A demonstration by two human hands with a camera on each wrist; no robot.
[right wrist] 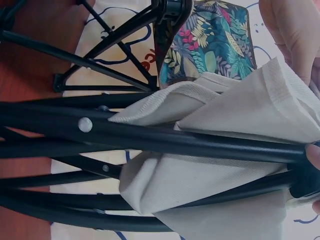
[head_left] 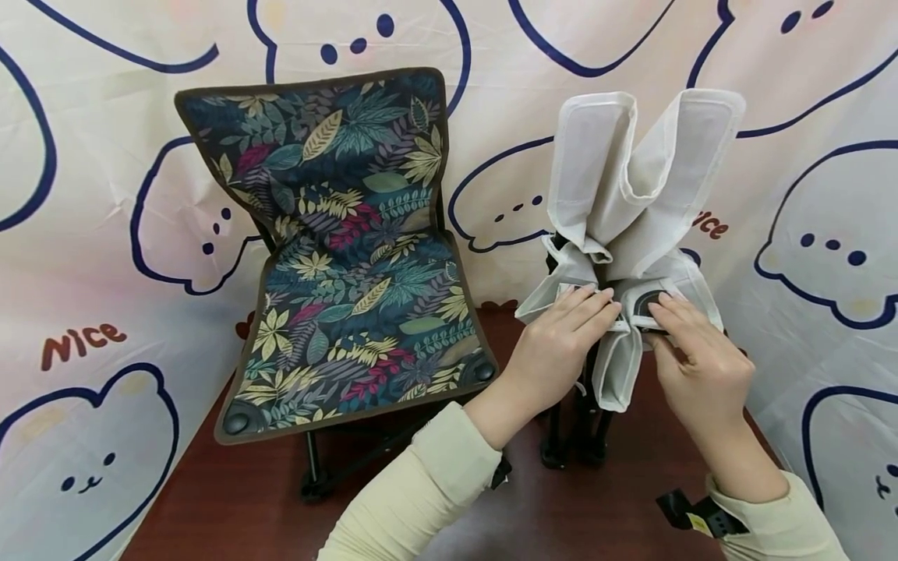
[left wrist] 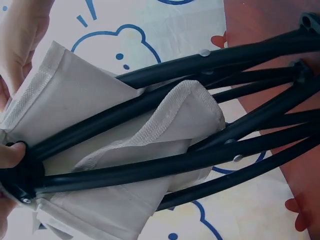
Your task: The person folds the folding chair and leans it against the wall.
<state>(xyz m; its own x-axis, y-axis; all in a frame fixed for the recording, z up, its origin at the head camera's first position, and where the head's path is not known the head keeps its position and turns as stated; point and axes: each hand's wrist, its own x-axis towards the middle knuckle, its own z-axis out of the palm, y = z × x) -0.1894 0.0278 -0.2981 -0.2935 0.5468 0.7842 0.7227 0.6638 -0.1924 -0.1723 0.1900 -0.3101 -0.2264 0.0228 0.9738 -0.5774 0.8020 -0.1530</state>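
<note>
Backdrop (head_left: 70,265) reads "Nice" (head_left: 83,344); left hand (head_left: 557,347) and right hand (head_left: 704,362) hold white chair (head_left: 641,230).

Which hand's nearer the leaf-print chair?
Left. The left hand holds the folded white chair on the side toward the leaf-print chair; the right hand holds the farther side.

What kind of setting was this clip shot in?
Probably a makeshift indoor filming corner: cartoon-bear fabric lines the back and sides of a reddish-brown surface, where a leaf-patterned folding chair stands.
</note>
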